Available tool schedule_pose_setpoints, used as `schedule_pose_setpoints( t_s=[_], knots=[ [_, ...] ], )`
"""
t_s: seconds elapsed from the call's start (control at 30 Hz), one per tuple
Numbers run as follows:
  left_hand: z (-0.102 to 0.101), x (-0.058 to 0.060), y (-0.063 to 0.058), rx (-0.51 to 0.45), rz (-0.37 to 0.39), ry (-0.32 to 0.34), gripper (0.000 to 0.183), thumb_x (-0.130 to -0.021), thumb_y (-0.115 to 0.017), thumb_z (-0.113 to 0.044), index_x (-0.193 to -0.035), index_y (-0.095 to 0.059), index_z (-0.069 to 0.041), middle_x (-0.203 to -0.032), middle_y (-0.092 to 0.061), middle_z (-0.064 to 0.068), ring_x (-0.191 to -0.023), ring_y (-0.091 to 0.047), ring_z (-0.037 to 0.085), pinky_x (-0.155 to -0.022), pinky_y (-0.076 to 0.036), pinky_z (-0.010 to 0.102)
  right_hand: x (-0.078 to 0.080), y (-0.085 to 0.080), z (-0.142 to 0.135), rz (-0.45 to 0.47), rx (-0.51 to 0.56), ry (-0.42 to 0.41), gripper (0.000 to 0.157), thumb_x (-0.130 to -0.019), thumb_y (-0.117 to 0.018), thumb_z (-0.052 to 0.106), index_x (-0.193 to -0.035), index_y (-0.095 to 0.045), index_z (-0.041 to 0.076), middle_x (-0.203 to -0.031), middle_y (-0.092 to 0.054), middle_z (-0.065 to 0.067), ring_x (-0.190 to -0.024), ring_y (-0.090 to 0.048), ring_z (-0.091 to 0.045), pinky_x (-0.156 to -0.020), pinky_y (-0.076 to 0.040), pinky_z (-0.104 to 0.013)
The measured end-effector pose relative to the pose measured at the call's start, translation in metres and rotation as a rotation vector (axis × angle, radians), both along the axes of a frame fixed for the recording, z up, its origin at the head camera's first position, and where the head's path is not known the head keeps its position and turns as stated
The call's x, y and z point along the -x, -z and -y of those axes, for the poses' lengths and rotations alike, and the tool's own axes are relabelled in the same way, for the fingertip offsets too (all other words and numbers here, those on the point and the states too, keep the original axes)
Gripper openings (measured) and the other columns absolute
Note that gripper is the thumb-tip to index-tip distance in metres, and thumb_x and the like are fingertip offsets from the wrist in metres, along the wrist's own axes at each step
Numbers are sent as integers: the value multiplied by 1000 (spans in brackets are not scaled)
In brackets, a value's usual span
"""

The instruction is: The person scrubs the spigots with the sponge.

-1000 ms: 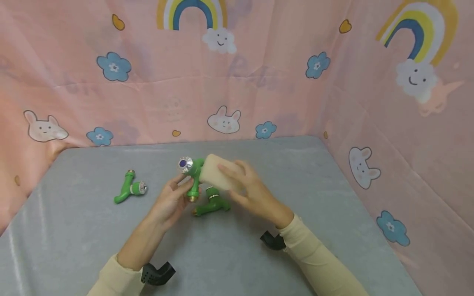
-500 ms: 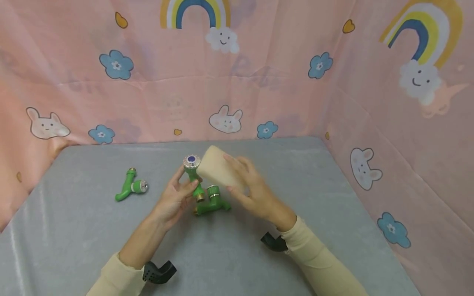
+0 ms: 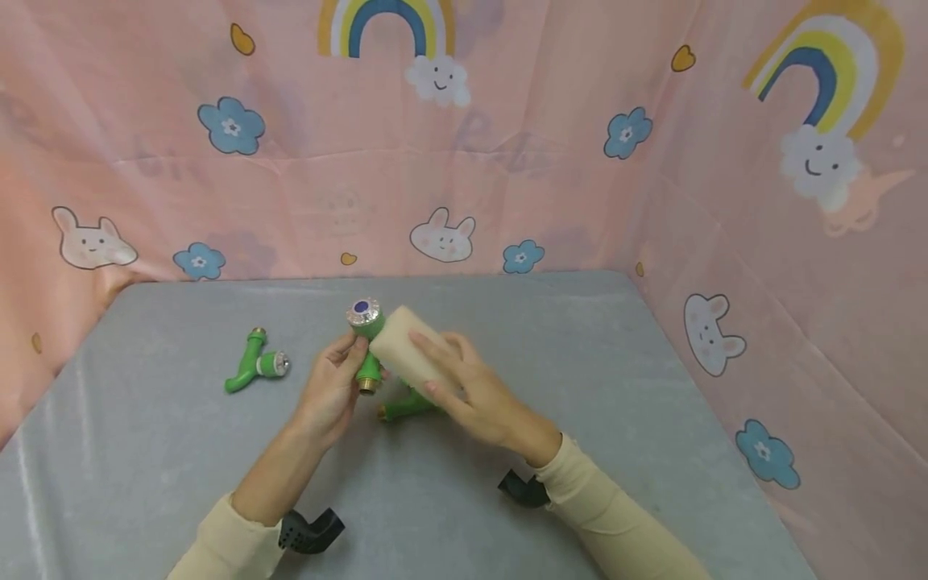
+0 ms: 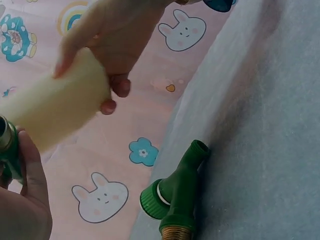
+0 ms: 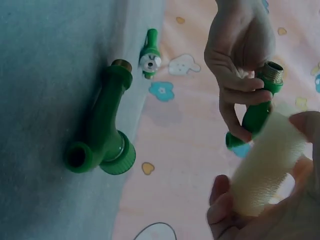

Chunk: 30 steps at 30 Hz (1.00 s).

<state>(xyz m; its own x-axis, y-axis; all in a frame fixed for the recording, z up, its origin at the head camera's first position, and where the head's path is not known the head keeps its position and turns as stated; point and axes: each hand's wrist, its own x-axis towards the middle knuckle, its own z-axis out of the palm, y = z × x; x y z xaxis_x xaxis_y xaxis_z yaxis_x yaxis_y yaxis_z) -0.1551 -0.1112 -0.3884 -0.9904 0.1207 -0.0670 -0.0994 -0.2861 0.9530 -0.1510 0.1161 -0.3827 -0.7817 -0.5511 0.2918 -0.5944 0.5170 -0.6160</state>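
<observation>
My left hand [image 3: 328,391] grips a green faucet [image 3: 369,362] with a silver, blue-centred knob and a brass threaded end pointing down. A cream sponge block [image 3: 412,351] is pinched between the thumb and fingers of my right hand [image 3: 482,393]. The sponge is against or very near the faucet's side, just below its knob. In the right wrist view, the left fingers curl round the green faucet [image 5: 257,112], and the sponge [image 5: 270,162] meets its body. Under the hands a second green faucet [image 3: 406,405] lies on the table, partly hidden by the sponge.
A third green faucet [image 3: 255,362] with a clear knob lies at the left of the grey table [image 3: 616,346]. Black curved pieces [image 3: 312,532] sit at both wrists. A pink patterned curtain [image 3: 507,185] stands behind and to the right.
The faucet in my left hand has turned, its knob now facing up toward the camera. The sponge rose, then came down and left along the faucet, covering more of the faucet on the table.
</observation>
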Motion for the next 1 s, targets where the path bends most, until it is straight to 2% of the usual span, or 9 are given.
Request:
schedule_pose_setpoints(
  t_s=[0.17, 0.3, 0.37, 0.43, 0.53, 0.63, 0.77, 0.87, 1.0],
  knots=[
    [4, 2, -5, -14, -22, -58, 55, -110, -39, -25, -162, -22, -21, -137, -53, 0, -72, -63, 4, -72, -57, 18, 7, -3, -9, 54, -112, -9, 55, -105, -52, 27, -158, -36, 32, -151, -38, -22, -108, -57, -30, -85, -51, -43],
    [10, 3, -10, -59, -15, -101, 72, -109, -44, -22, -162, 1, -37, -126, -62, -2, -73, -66, 6, -73, -59, 22, 11, -7, -15, 67, -60, 7, 59, -106, -49, 26, -161, -27, 30, -152, -35, -20, -113, -54, -32, -91, -50, -48],
    [12, 3, -11, -100, 1, -110, 79, -107, -48, -18, -161, 6, -37, -115, -66, -5, -72, -67, 7, -73, -60, 24, 12, -8, -17, 70, 13, 13, 64, -107, -48, 24, -163, -18, 28, -153, -33, -20, -119, -52, -34, -97, -48, -53],
    [12, 4, -11, -120, 16, -99, 78, -106, -50, -14, -162, 1, -33, -110, -67, -8, -75, -69, 7, -74, -60, 24, 11, -10, -16, 67, 86, 7, 67, -107, -47, 23, -164, -12, 23, -155, -31, -21, -125, -48, -35, -103, -44, -58],
    [9, 5, -10, -116, 26, -68, 67, -103, -55, -8, -159, -22, -25, -104, -69, -9, -82, -72, 7, -78, -60, 25, 9, -9, -13, 48, 124, -19, 67, -107, -47, 22, -164, -11, 20, -156, -30, -21, -131, -43, -36, -105, -43, -59],
    [4, 5, -8, -75, 22, -61, 42, -99, -62, -3, -136, -48, -19, -96, -69, -9, -88, -72, 7, -84, -61, 26, 7, -7, -9, 38, 132, -45, 66, -108, -45, 21, -164, -11, 19, -156, -29, -22, -127, -44, -36, -100, -46, -54],
    [0, 4, -8, -40, 6, -64, 27, -94, -66, 4, -108, -50, -14, -85, -67, -10, -84, -71, 6, -87, -61, 30, 6, -6, -6, 56, 176, -46, 65, -108, -45, 17, -164, -12, 23, -155, -28, -22, -126, -44, -35, -97, -47, -52],
    [0, 3, -8, -32, 4, -61, 29, -94, -64, 5, -111, -49, -13, -86, -70, -10, -82, -72, 5, -84, -62, 29, 6, -6, -5, 55, 198, -36, 65, -107, -45, 17, -164, -14, 23, -156, -28, -21, -131, -42, -35, -100, -46, -54],
    [0, 1, -8, -19, -6, -51, 35, -96, -63, 4, -127, -56, -12, -108, -66, -11, -91, -71, 4, -88, -61, 28, 4, -6, -5, 65, 188, -41, 63, -107, -46, 17, -163, -17, 22, -156, -30, -21, -130, -43, -33, -97, -49, -50]
  ],
)
